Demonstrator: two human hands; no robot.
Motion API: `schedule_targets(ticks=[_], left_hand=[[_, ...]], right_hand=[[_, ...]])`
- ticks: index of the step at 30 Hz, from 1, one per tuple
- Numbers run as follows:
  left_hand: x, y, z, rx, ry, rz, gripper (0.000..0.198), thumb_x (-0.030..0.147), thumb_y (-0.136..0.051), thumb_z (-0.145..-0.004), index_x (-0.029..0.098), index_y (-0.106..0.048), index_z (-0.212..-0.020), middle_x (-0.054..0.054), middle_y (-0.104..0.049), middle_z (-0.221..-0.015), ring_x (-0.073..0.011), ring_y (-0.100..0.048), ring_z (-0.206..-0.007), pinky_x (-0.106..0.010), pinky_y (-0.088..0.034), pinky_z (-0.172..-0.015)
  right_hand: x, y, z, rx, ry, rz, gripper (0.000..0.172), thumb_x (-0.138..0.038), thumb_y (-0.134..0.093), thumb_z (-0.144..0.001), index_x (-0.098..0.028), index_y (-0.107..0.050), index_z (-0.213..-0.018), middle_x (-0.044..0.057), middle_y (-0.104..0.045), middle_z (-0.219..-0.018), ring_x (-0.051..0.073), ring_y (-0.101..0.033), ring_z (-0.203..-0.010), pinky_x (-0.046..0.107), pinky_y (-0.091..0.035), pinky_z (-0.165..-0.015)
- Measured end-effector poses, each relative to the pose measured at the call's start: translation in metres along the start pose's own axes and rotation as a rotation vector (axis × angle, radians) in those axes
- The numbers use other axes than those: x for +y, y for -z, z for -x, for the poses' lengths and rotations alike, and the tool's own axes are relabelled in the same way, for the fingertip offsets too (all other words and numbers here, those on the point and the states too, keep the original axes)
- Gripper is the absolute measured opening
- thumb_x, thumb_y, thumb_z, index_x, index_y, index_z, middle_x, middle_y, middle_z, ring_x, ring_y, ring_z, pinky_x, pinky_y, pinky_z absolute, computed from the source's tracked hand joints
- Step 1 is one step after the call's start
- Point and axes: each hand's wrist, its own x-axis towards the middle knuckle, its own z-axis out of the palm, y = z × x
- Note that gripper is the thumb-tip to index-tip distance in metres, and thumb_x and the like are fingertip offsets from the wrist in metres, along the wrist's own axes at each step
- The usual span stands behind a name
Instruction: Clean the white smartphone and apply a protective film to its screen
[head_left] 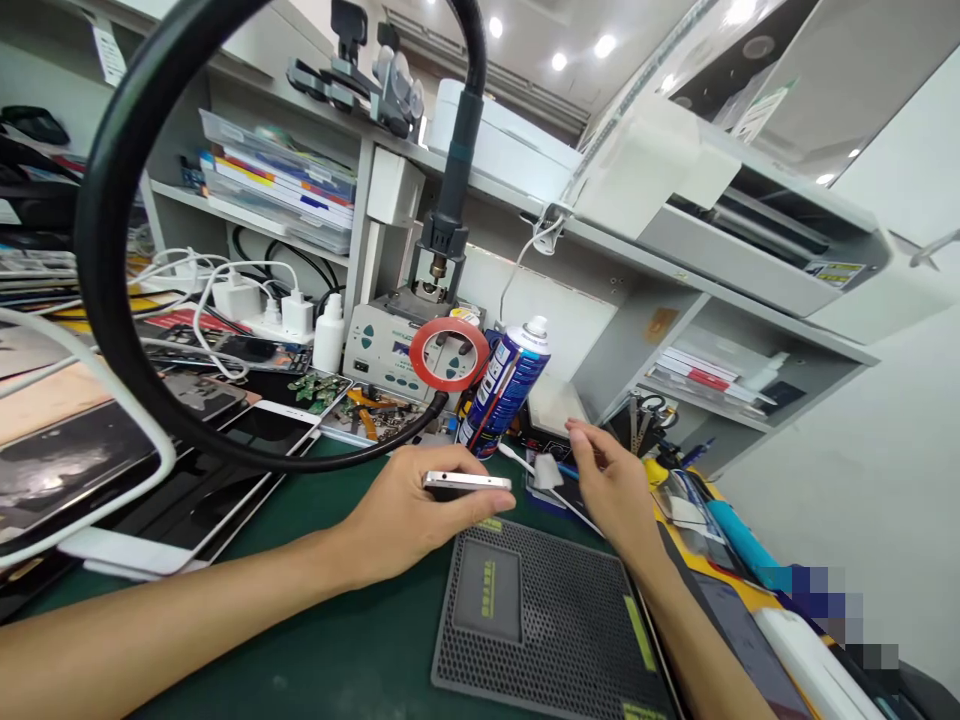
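My left hand (401, 510) is closed around a slim silver phone (466, 482), held edge-on above the far end of a grey rubber work mat (540, 620). My right hand (609, 478) hovers to its right, fingers loosely curled and apart, holding nothing that I can see. A small white cloth or pad (547, 472) lies just left of the right hand's fingers. A blue spray can (504, 388) stands upright just behind the phone.
A thick black hose (101, 230) loops over the left. Behind sit a soldering station (386, 350), a red tape roll (448, 353), a white bottle (328, 335), chargers and phone panels (180, 490). Tools and yellow items (720, 520) crowd the right. Shelves rise behind.
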Motion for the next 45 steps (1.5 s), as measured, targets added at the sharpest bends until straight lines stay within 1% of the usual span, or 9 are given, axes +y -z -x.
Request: schedule_targets(ticks=[5, 9, 17, 21, 24, 28, 33, 37, 45], left_hand=[[0.008, 0.001, -0.001, -0.009, 0.05, 0.007, 0.031, 0.049, -0.071, -0.083, 0.018, -0.072, -0.081, -0.001, -0.071, -0.08, -0.0154, -0.061, -0.077, -0.024, -0.044, -0.071], [0.012, 0.002, -0.001, -0.029, 0.068, 0.002, 0.032, 0.05, -0.07, -0.083, 0.018, -0.072, -0.081, -0.002, -0.07, -0.081, -0.0162, -0.061, -0.077, -0.025, -0.044, -0.072], [0.012, 0.002, 0.0, -0.087, 0.087, 0.046, 0.021, 0.044, -0.071, -0.084, 0.023, -0.072, -0.081, 0.001, -0.069, -0.081, -0.0166, -0.062, -0.077, -0.024, -0.045, -0.07], [0.013, 0.002, -0.003, -0.071, 0.085, 0.027, 0.017, 0.041, -0.072, -0.082, 0.024, -0.072, -0.081, 0.002, -0.069, -0.081, -0.0169, -0.062, -0.079, -0.023, -0.044, -0.071], [0.013, 0.003, -0.004, -0.072, 0.08, 0.035, 0.024, 0.047, -0.07, -0.083, 0.023, -0.071, -0.081, 0.0, -0.068, -0.083, -0.0183, -0.062, -0.082, -0.025, -0.045, -0.074], [0.011, 0.004, -0.004, -0.06, 0.096, 0.048, 0.037, 0.056, -0.065, -0.084, 0.02, -0.068, -0.081, -0.002, -0.066, -0.082, -0.0194, -0.06, -0.081, -0.027, -0.045, -0.073], [0.012, 0.005, -0.004, -0.06, 0.09, 0.059, 0.041, 0.059, -0.064, -0.084, 0.018, -0.068, -0.082, -0.002, -0.065, -0.079, -0.0184, -0.058, -0.076, -0.028, -0.043, -0.069], [0.016, 0.008, -0.003, -0.075, 0.075, 0.085, 0.038, 0.056, -0.065, -0.084, 0.018, -0.069, -0.082, -0.002, -0.065, -0.076, -0.0177, -0.058, -0.074, -0.027, -0.042, -0.068], [0.019, 0.011, -0.001, -0.074, 0.02, 0.171, 0.034, 0.053, -0.066, -0.085, 0.019, -0.071, -0.082, 0.0, -0.063, -0.077, -0.0131, -0.054, -0.066, -0.024, -0.039, -0.063]], right_hand=[[0.009, 0.016, -0.01, 0.0, -0.101, 0.124, 0.037, -0.048, -0.055, -0.085, -0.019, -0.076, -0.095, 0.009, -0.076, -0.085, 0.025, -0.068, -0.077, 0.034, -0.048, -0.073], [0.016, 0.029, -0.018, 0.0, -0.123, 0.205, 0.025, -0.038, -0.061, -0.077, -0.021, -0.077, -0.085, 0.006, -0.074, -0.077, 0.024, -0.066, -0.073, 0.032, -0.043, -0.069], [0.053, 0.078, -0.038, 0.433, -0.304, 0.256, 0.041, -0.049, -0.054, -0.082, -0.013, -0.074, -0.086, 0.007, -0.067, -0.067, 0.021, -0.057, -0.063, 0.031, -0.041, -0.061], [0.079, 0.085, -0.042, 0.508, -0.372, 0.26, 0.037, -0.043, -0.055, -0.084, -0.011, -0.073, -0.089, 0.006, -0.067, -0.069, 0.02, -0.058, -0.064, 0.03, -0.043, -0.062], [0.094, 0.083, -0.042, 0.463, -0.407, 0.279, 0.029, -0.037, -0.059, -0.087, -0.012, -0.072, -0.094, 0.004, -0.066, -0.073, 0.018, -0.06, -0.067, 0.03, -0.046, -0.064], [0.098, 0.081, -0.048, 0.309, -0.404, 0.315, 0.028, -0.038, -0.06, -0.094, -0.013, -0.066, -0.103, 0.003, -0.067, -0.089, 0.015, -0.064, -0.077, 0.033, -0.054, -0.073], [0.087, 0.084, -0.078, 0.121, -0.362, 0.418, 0.031, -0.038, -0.059, -0.095, -0.015, -0.062, -0.116, 0.008, -0.065, -0.111, 0.019, -0.065, -0.096, 0.04, -0.056, -0.084], [0.081, 0.081, -0.099, -0.051, -0.341, 0.463, 0.033, -0.036, -0.06, -0.094, -0.015, -0.06, -0.12, 0.009, -0.063, -0.119, 0.021, -0.063, -0.102, 0.042, -0.055, -0.087], [0.063, 0.081, -0.101, -0.199, -0.413, 0.426, 0.033, -0.036, -0.056, -0.097, -0.015, -0.06, -0.121, 0.008, -0.062, -0.119, 0.022, -0.064, -0.102, 0.041, -0.056, -0.086]])
